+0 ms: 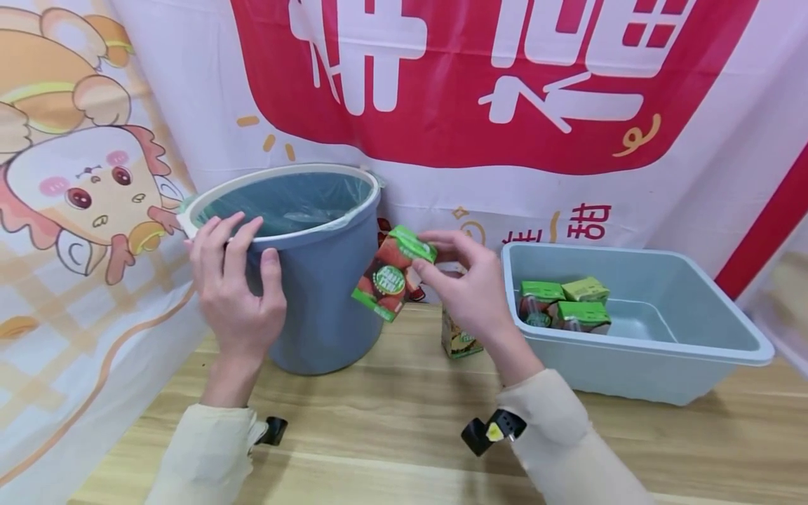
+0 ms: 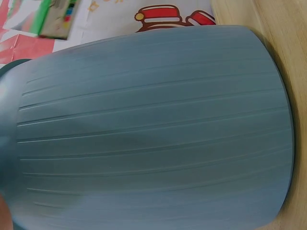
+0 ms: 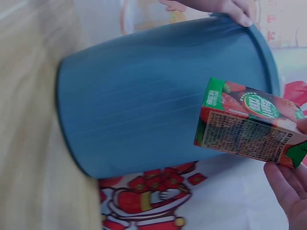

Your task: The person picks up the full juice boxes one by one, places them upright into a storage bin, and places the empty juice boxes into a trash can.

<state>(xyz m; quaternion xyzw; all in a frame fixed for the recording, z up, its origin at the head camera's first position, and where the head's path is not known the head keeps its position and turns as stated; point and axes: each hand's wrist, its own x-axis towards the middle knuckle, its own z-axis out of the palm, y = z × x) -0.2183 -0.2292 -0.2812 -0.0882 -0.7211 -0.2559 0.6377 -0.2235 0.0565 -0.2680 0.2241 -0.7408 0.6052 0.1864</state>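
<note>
My left hand (image 1: 236, 287) is at the near rim of a blue-grey trash bin (image 1: 322, 301) lined with a clear bag. Its fingers lie over the rim, and the thumb (image 3: 245, 21) is against the outer wall. My right hand (image 1: 463, 284) pinches a green and red juice box (image 1: 391, 273) by its upper end, tilted, just right of the bin. That juice box (image 3: 249, 124) appears in front of the bin wall (image 3: 144, 100) in the right wrist view. The bin's ribbed side (image 2: 153, 129) fills most of the left wrist view.
Behind my right hand a second drink carton (image 1: 461, 337) stands on the wooden table (image 1: 379, 421). At the right, a pale blue tub (image 1: 631, 365) holds several small green-topped cartons (image 1: 583, 313). A printed cloth (image 1: 442, 147) hangs behind.
</note>
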